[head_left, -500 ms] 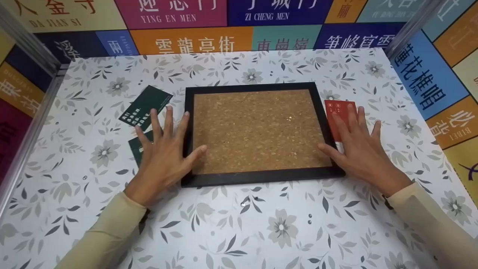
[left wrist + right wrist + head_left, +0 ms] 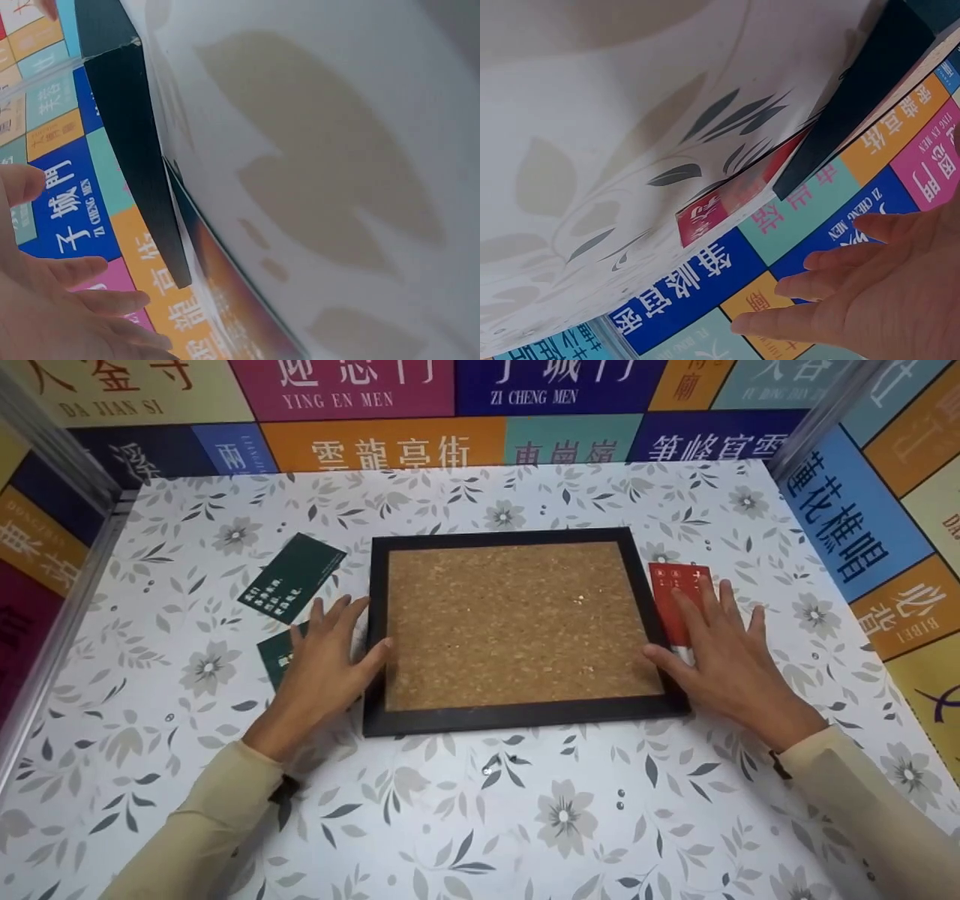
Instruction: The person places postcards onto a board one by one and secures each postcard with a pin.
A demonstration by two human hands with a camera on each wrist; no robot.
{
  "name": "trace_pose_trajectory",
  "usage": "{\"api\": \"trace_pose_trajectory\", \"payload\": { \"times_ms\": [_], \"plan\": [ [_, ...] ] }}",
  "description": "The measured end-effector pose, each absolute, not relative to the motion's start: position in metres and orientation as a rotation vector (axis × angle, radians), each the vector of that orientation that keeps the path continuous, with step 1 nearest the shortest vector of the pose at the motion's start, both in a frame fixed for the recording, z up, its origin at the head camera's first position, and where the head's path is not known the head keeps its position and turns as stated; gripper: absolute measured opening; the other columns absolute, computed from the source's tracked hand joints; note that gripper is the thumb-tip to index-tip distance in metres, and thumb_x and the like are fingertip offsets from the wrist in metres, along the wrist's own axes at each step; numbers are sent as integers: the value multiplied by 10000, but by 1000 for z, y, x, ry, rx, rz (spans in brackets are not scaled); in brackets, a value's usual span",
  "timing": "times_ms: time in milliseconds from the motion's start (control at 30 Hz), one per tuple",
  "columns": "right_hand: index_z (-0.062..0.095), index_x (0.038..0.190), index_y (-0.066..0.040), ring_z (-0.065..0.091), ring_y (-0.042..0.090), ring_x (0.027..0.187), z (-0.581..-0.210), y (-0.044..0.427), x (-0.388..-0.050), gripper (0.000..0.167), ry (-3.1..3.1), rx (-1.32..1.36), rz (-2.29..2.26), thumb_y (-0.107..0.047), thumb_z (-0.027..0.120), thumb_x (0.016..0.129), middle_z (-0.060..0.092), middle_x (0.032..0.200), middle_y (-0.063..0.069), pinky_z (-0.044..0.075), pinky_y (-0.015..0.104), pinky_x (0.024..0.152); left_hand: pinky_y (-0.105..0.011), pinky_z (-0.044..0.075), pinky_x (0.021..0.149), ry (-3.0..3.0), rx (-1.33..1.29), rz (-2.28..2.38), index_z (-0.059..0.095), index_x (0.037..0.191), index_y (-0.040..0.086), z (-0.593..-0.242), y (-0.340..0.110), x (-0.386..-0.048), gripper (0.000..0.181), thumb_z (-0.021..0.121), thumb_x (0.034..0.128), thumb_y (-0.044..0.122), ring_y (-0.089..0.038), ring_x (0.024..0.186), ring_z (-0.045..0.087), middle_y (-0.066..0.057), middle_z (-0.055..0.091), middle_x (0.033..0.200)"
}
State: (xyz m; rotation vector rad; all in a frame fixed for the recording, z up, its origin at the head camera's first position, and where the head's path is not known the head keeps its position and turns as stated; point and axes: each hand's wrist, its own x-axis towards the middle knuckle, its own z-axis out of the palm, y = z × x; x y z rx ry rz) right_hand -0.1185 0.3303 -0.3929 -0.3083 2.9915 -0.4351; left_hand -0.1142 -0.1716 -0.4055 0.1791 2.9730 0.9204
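Observation:
A cork board (image 2: pixel 517 630) with a black frame (image 2: pixel 525 718) lies flat before me. My left hand (image 2: pixel 315 671) is at its left side, fingers slightly bent, thumb over the frame's left border. My right hand (image 2: pixel 731 671) is at the right border, fingers spread and nothing gripped. Both wrist views show each hand's fingers extended; whether they touch the frame I cannot tell. One green card (image 2: pixel 294 577) lies beyond my left hand, and a second green card (image 2: pixel 274 655) is partly covered by it. Fingers of my right hand partly hide a red card (image 2: pixel 664 577).
The table (image 2: pixel 457 840) has a white cover with grey leaves and flowers. Behind it and at both sides stand walls with coloured lettered panels (image 2: pixel 390 446). A small shiny speck (image 2: pixel 487 771) lies in front of the board.
My left hand has drawn back toward me, its fingers less spread, its thumb moved left off the cork. The upper green card is now uncovered. The right hand has barely moved.

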Motion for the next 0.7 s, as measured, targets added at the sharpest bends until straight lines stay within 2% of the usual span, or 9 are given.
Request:
{"api": "trace_pose_trajectory", "payload": {
  "times_ms": [200, 367, 533, 700],
  "plan": [
    [132, 1785, -165, -133, 473, 1675, -395, 332, -120, 1001, 2985, -294, -437, -703, 562, 1059, -38, 1835, 228, -173, 764, 1244, -835, 46, 1247, 2931, 153, 971, 460, 1660, 35, -407, -174, -118, 725, 694, 1060, 369, -555, 1635, 194, -297, 363, 1726],
    [140, 1780, -135, -63, 507, 1674, -397, 334, -123, 996, 2983, -293, -445, -697, 554, 1068, 7, 1823, 272, -121, 770, 1261, -805, 78, 1267, 2912, 171, 1029, 475, 1643, 11, -408, -175, -119, 727, 728, 1043, 334, -491, 1627, 282, -281, 409, 1707],
    [214, 1758, -99, 148, 575, 1619, -398, 337, -124, 989, 2992, -269, -496, -691, 584, 1058, 205, 1754, 336, 37, 763, 1288, -789, 98, 1275, 2873, 199, 1068, 482, 1632, -4, -408, -174, -121, 729, 760, 1027, 294, -430, 1609, 348, -265, 441, 1691],
    [343, 1699, -45, 291, 609, 1509, -400, 340, -129, 955, 2994, -228, -487, -706, 578, 1052, 319, 1664, 360, 213, 786, 1224, -785, 59, 1280, 2805, 223, 1076, 450, 1656, 10, -409, -174, -120, 743, 763, 1031, 264, -434, 1649, 257, -269, 375, 1728]
  ]
}}
